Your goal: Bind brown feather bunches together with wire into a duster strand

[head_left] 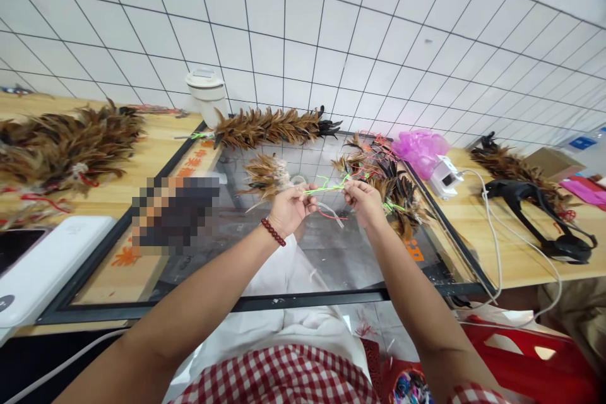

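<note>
A bright green string [324, 189] is stretched between my two hands, above the glass tabletop. My left hand [292, 207], with a dark red bead bracelet on the wrist, pinches one end. The other end is pinched by my right hand [362, 201], where a small green knot or loop shows by the fingertips. Thin red and pale strands hang below the string. Just beyond my left hand lies a bunch of brown feathers [266, 175]. To the right of my right hand sits a pile of dark and brown feathers [402, 199] tied with green and red strings.
A long feather strand [274, 127] lies along the back beside a white lidded canister [207, 95]. More brown feathers [71, 145] lie at left near a white power bank [61, 265]. A pink plastic bag [421, 150], a white charger [445, 177] with cable and a black headband [534, 214] are at right.
</note>
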The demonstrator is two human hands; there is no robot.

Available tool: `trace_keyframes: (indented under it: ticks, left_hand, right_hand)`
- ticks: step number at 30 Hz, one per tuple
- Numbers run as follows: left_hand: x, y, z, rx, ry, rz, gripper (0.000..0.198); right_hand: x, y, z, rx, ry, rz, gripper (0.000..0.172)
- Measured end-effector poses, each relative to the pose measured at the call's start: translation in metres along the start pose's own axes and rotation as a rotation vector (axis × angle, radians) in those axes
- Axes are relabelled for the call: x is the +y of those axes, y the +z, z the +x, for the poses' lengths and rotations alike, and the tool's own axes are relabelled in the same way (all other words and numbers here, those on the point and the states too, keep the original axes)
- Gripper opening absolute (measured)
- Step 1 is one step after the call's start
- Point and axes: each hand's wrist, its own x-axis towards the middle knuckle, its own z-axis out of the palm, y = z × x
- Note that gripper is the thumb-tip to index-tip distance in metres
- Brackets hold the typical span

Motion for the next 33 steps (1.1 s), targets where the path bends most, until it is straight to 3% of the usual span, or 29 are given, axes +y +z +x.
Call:
trace_keyframes:
  ticks: [5,9,11,14,16,19,21,23,26,30,33]
  left_hand:
    - [0.005,-0.005,0.002,0.056,0.023,-0.048,0.016]
    - [0.006,-0.007,0.002,-0.019,0.046,0.011,0.016]
    - [0.003,-0.005,0.0,-0.124,0.031,0.19,0.016]
    - [-0.006,0.002,-0.006,-0.278,0.062,0.691,0.02]
    - [-0.012,0.007,-0.009,-0.191,0.258,0.948,0.025]
    - [-0.016,0.009,-0.009,0.11,0.514,0.984,0.012]
    - [-0.015,0.007,-0.006,0.17,0.481,0.926,0.019]
    - [-0.015,0.005,-0.002,0.104,0.355,0.876,0.029]
    - [-0.014,0.0,0.004,0.078,0.236,0.808,0.014]
    - [-0.012,-0.007,0.011,0.217,0.239,0.77,0.007]
    - [-0.007,-0.011,0.012,0.241,0.277,0.886,0.009]
  right_hand:
    - [0.0,-0.007,0.008,0.152,-0.076,0.099,0.018]
    - [-0.004,-0.015,0.011,0.219,-0.099,0.169,0.018]
    - [-0.006,-0.015,0.011,0.194,-0.086,0.214,0.019]
    - [-0.009,-0.011,0.006,0.09,-0.048,0.244,0.02]
    - [-0.01,-0.006,0.002,0.008,-0.028,0.185,0.019]
    - [-0.006,0.005,-0.007,-0.122,-0.005,0.055,0.018]
    - [-0.002,0.013,-0.013,-0.194,0.001,0.012,0.018]
    - [0.002,0.02,-0.016,-0.246,-0.006,-0.016,0.018]
    - [0.007,0.023,-0.015,-0.195,-0.068,-0.081,0.021]
    - [0.012,0.013,-0.005,-0.022,-0.202,-0.212,0.026]
    - [0.013,0.004,-0.003,-0.089,-0.247,-0.382,0.022]
